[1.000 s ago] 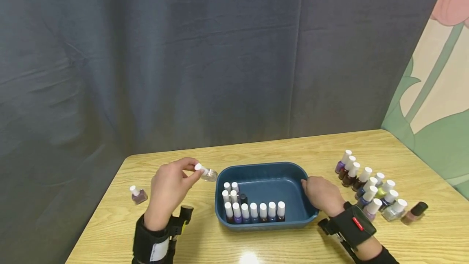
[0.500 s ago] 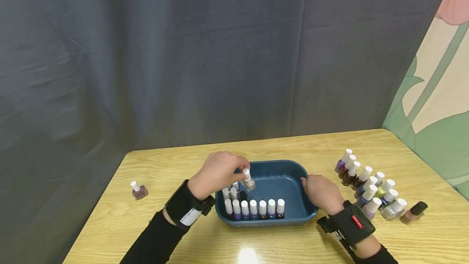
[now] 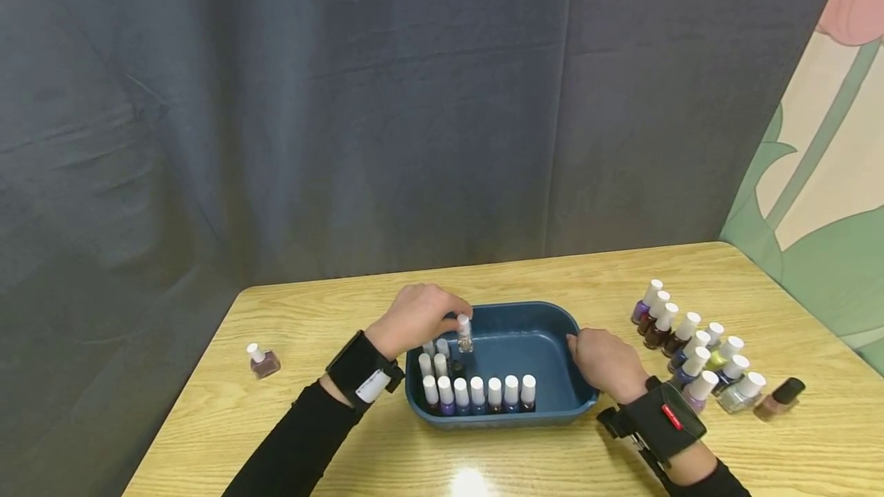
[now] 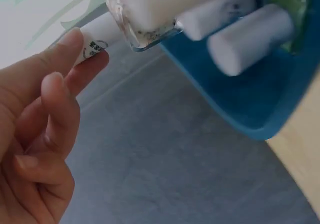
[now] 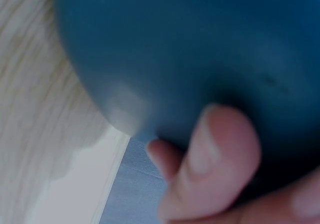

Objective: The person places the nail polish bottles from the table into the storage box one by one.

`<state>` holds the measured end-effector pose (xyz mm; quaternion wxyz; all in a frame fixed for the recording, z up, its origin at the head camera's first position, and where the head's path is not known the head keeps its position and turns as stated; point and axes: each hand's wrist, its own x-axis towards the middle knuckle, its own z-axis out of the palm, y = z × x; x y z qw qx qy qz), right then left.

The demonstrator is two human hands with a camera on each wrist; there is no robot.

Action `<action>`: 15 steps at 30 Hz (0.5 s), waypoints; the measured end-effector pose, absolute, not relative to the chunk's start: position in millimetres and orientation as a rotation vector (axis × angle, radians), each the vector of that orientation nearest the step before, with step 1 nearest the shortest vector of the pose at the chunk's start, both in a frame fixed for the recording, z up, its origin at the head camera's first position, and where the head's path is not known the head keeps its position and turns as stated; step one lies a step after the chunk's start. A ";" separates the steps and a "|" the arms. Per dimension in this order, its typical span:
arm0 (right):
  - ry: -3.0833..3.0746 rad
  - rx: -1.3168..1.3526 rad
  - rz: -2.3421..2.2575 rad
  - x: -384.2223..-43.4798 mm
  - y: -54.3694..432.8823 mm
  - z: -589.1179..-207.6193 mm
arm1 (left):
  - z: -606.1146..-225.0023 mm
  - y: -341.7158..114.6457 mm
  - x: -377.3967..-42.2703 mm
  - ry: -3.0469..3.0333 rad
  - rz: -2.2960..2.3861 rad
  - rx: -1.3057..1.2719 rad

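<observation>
My left hand pinches the white cap of a clear nail polish bottle with glitter, which hangs upright over the back left of a blue tray. In the left wrist view, thumb and forefinger hold the cap, the other fingers are curled, and the bottle's glass base is close to other white caps. My right hand grips the tray's right rim; its thumb presses the wall in the right wrist view. White-capped nail polish bottles stand in a front row, with others and a black-capped one at the left.
A mauve nail polish bottle stands alone on the wooden table at the left. Several nail polish bottles are grouped right of the tray, beside a black-capped one. A grey curtain hangs behind the table.
My left hand has carried the clear glitter bottle rightward from beside the tray to over its back left, and the bottle has turned from tilted to upright. My right hand stays on the rim.
</observation>
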<state>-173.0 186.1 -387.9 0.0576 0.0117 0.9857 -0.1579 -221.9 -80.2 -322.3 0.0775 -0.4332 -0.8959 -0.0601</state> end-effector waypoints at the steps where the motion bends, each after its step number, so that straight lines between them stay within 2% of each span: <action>1: 2.987 0.036 -0.477 -173.0 186.2 -387.9 | -324.5 -80.7 -223.3 -2.698 -0.180 -1.293; 15: 3.005 0.043 -0.469 -171.6 185.3 -387.4 | -346.3 -85.1 -228.6 -2.809 -0.133 -1.304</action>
